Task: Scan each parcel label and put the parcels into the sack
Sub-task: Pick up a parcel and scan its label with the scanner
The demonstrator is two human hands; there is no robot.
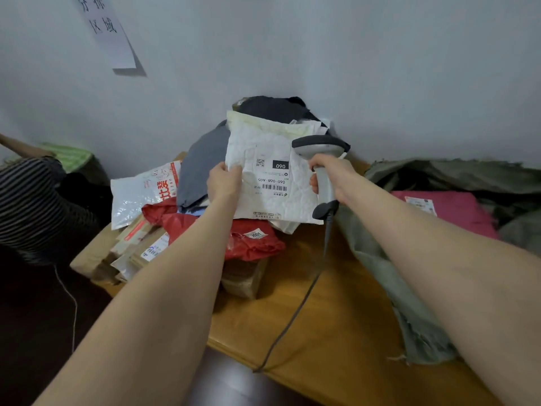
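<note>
Two grips: left hand [224, 183] pinches the crinkled white mailer [272, 142], right hand [333, 174] wraps the curved grey scanner [317, 145].

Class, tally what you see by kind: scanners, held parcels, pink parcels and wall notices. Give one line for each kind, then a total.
scanner: 1
held parcel: 1
pink parcel: 1
wall notice: 1
Total: 4
</note>
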